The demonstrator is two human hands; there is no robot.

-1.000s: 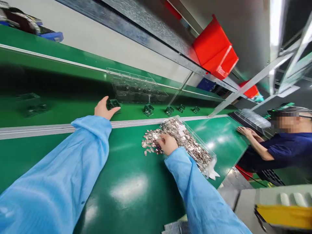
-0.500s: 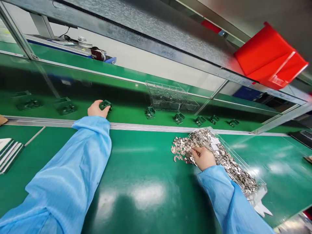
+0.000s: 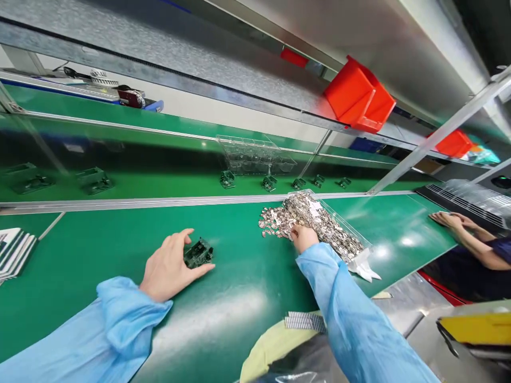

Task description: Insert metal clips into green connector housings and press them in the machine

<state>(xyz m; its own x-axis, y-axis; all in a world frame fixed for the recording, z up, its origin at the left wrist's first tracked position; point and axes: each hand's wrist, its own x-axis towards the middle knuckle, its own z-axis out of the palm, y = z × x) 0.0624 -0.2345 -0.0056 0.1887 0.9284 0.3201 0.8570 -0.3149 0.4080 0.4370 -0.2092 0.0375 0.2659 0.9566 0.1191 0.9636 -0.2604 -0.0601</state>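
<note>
A small green circuit-board assembly (image 3: 198, 253) rests on the green work surface, between the spread thumb and fingers of my left hand (image 3: 171, 266). The thumb reaches past its near side and the fingers curve over its far left, without gripping it. Over the edge of a heap of small silvery metal pieces (image 3: 275, 221), my right hand (image 3: 304, 238) has its fingers pinched together; what is between the fingertips is hidden. The heap spills out of a clear plastic tray (image 3: 347, 223) filled with more such pieces and some white paper scraps.
On the green strip behind the metal rail (image 3: 120, 205) stand several more board assemblies (image 3: 269, 183). A clear blister tray (image 3: 255, 154) leans behind them. White-striped stacks (image 3: 16, 250) lie at left. A red bin (image 3: 359, 98) hangs overhead. A co-worker's hands (image 3: 455, 219) rest at far right.
My left hand has brought a board assembly from the back strip down to the near surface and spread its fingers. My right hand stays pinched at the heap. The view has swung right.
</note>
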